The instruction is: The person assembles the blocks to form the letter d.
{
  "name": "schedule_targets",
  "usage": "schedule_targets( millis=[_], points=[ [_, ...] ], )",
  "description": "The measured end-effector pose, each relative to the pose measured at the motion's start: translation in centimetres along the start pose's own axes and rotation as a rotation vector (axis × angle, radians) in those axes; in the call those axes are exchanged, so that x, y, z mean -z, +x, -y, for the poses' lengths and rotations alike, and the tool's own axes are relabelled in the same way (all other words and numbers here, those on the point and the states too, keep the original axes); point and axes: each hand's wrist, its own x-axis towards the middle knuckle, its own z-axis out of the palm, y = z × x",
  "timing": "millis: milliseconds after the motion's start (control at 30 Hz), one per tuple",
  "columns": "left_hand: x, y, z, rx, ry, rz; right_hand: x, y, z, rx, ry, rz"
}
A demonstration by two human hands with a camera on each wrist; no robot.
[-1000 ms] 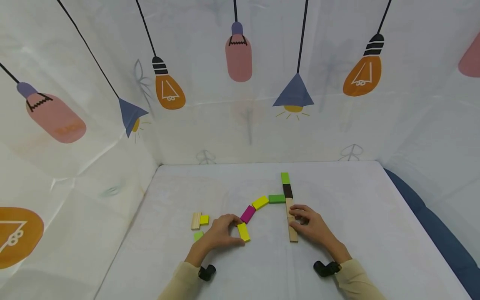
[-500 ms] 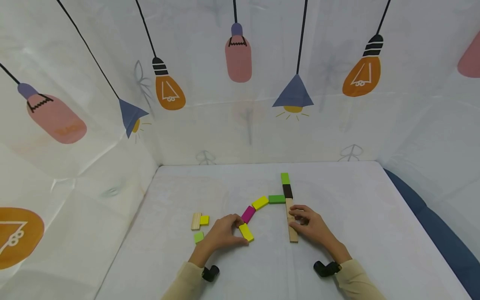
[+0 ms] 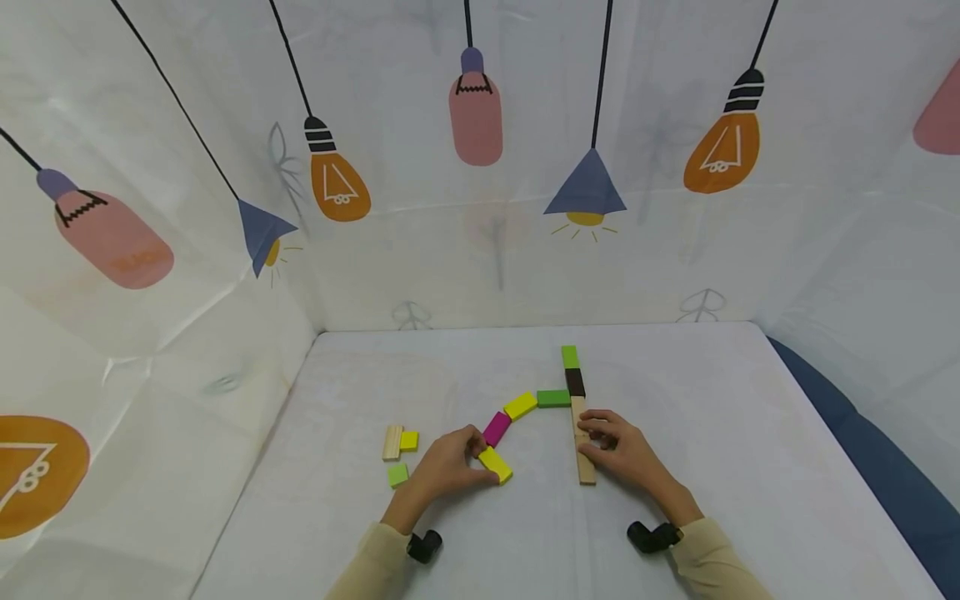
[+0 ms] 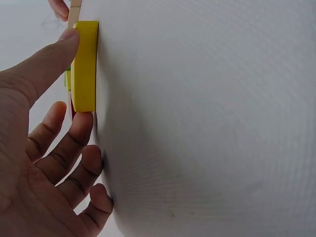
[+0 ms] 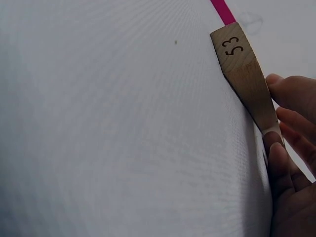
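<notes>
In the head view my left hand (image 3: 450,465) pinches a yellow block (image 3: 496,466) between thumb and a fingertip, at its two ends. The left wrist view shows that yellow block (image 4: 85,66) close over the white surface, the other fingers loosely bent. Its upper end sits near a magenta block (image 3: 497,428), followed by another yellow block (image 3: 521,406) and a green block (image 3: 553,398) in an arc. My right hand (image 3: 622,447) holds the plain wooden blocks (image 3: 586,469) with curled fingers and thumb. One wooden block (image 5: 234,52) bears the number 53 on its end.
Above the wooden blocks stand a dark brown block (image 3: 574,382) and a light green block (image 3: 570,357) in line. Left of my left hand lie a wooden block (image 3: 392,442), a small yellow block (image 3: 408,441) and a light green one (image 3: 397,475) on the white table (image 3: 675,400).
My left hand has moved a little to the right, swinging the lower end of the yellow block rightward. My right hand has stayed in place.
</notes>
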Motion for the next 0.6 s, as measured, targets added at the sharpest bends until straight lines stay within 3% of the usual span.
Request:
schedule_targets(
  millis=[333,600],
  points=[
    [1.3,-0.5,0.3,-0.017,-0.094,-0.005,0.0,-0.1,0.0,0.018,0.01,-0.006],
    [3.9,-1.2,1.8,-0.033,-0.074,-0.097,0.0,-0.1,-0.1,0.0,0.008,0.0]
  ],
)
